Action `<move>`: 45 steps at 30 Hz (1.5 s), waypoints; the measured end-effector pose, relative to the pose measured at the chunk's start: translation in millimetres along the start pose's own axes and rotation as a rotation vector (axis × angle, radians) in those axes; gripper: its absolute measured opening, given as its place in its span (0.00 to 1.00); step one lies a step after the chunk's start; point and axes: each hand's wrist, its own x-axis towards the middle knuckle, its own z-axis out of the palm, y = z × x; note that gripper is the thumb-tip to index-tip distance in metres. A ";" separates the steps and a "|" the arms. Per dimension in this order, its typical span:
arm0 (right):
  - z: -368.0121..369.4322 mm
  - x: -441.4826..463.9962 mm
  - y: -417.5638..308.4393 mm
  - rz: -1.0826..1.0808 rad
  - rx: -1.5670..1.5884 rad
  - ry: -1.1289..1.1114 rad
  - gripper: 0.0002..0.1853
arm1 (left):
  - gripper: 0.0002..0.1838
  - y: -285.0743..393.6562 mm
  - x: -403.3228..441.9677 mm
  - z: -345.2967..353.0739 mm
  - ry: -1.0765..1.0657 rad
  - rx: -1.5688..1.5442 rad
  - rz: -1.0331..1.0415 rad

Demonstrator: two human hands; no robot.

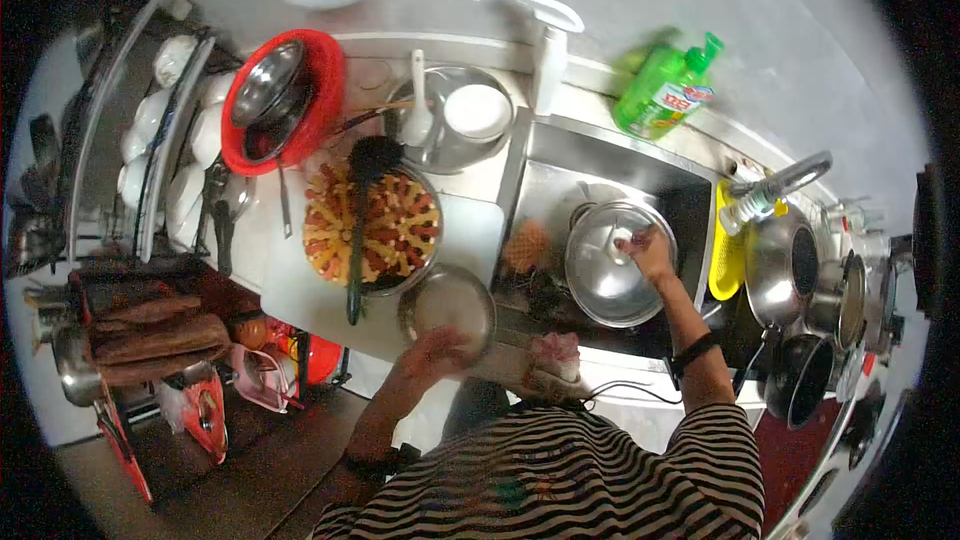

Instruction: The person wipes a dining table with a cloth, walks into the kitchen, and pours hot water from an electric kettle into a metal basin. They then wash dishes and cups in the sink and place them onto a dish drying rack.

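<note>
Over the sink, my right hand (648, 252) pinches the small knob in the middle of a round, shiny metal lid (608, 290). The lid lies level, and what is under it is mostly hidden. My left hand (437, 350), blurred, grips the near edge of a round grey bowl (450, 305) at the counter's front edge. Just beyond that bowl, a pan of food (400, 210) in red-brown and yellow strips sits on a white cutting board (470, 230). A black spatula (357, 250) lies across the pan.
The sink (570, 145) also holds an orange-brown sponge (525, 245). A green soap bottle (660, 90) and faucet (790, 180) stand behind. A red basin (330, 90) with metal bowls and a tray (440, 150) with a white bowl are left. Pans (785, 255) crowd the right.
</note>
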 end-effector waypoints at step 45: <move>-38.2 -53.4 -27.3 0.832 1.652 -0.581 0.33 | 0.28 -0.8 88.2 110.0 -0.363 0.467 0.225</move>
